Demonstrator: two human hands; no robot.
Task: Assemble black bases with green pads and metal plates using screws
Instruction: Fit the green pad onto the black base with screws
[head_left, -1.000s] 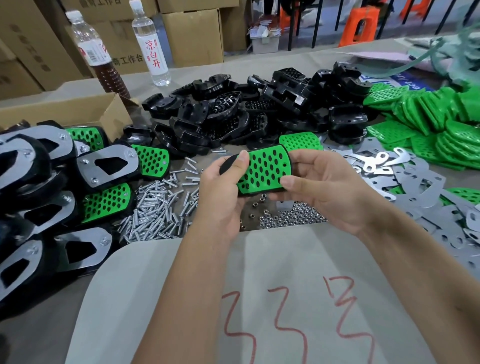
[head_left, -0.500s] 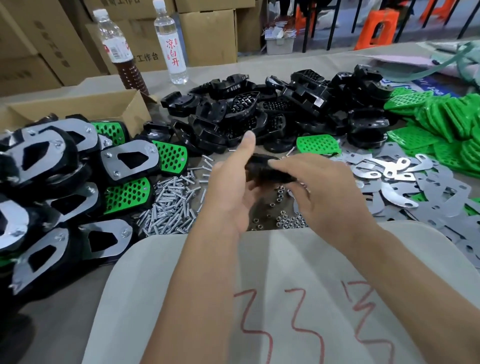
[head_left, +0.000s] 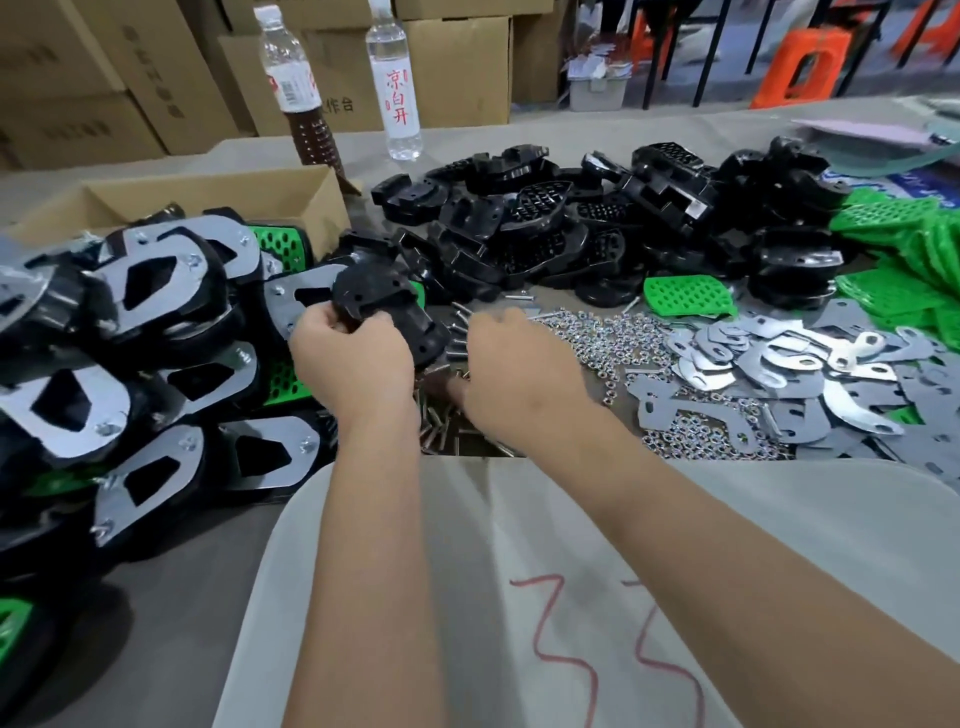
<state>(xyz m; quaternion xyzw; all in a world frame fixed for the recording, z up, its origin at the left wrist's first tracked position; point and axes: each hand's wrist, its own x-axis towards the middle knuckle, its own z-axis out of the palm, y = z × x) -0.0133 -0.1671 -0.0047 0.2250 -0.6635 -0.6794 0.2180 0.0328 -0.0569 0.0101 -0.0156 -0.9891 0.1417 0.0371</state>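
Both hands shifted left since earlier. Left hand (head_left: 349, 358) grips base (head_left: 382, 306), underside up, at its 1 o'clock. Right hand (head_left: 511, 371) palm-down over screws (head_left: 441, 426), fingers hidden, grasp unclear.

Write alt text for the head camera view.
A person's left hand grips a black base underside up while the right hand reaches into loose screws. Finished assemblies pile at left; black bases, nuts, metal plates and green pads lie beyond.

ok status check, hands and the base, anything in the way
Left hand grips black base, underside up. Right hand down over the screws, grasp hidden. Nothing blocking.
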